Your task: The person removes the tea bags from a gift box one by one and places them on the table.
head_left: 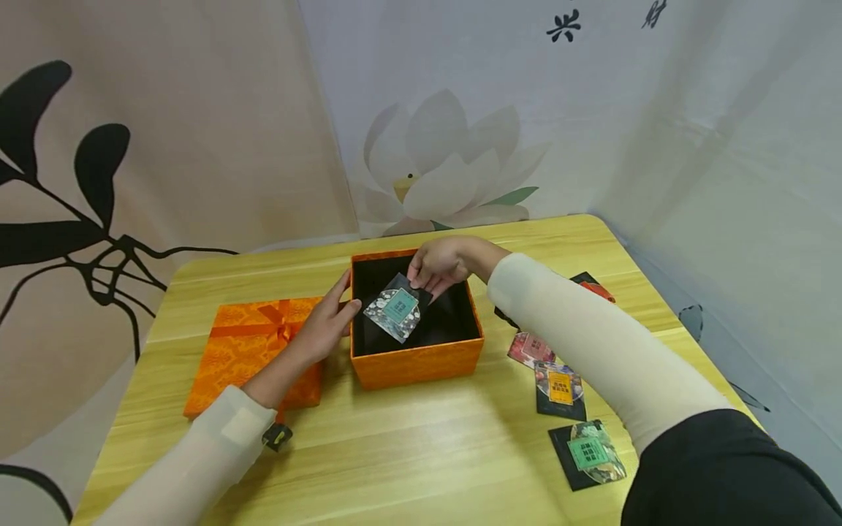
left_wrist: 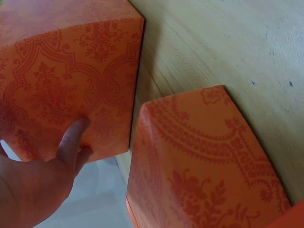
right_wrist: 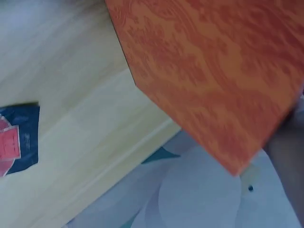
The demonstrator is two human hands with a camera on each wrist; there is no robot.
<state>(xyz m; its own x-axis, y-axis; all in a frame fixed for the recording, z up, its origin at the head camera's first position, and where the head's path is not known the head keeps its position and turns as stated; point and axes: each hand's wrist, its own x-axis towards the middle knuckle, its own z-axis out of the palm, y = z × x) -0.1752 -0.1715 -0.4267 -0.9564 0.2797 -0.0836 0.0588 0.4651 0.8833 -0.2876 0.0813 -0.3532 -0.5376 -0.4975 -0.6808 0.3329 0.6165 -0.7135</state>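
An orange patterned box (head_left: 414, 365) with a black inside stands uncovered on the table. Over its opening my right hand (head_left: 444, 267) pinches the top edge of a small flat packet (head_left: 397, 310), black with a teal label and a grey-white floral print. The packet is tilted, its lower corner pointing down into the box. My left hand (head_left: 329, 321) touches the box's left side. In the left wrist view, the fingers (left_wrist: 71, 142) lie against the patterned side wall (left_wrist: 71, 85). Only a blurred edge of the right hand shows in the right wrist view.
Left of the box lies its orange lid (head_left: 243, 343) with a ribbon bow, partly under the left forearm. Several packets lie at the right, among them a green-labelled one (head_left: 588, 454), a yellow-labelled one (head_left: 559, 391) and a pink one (head_left: 531, 349). The right sleeve covers part of them.
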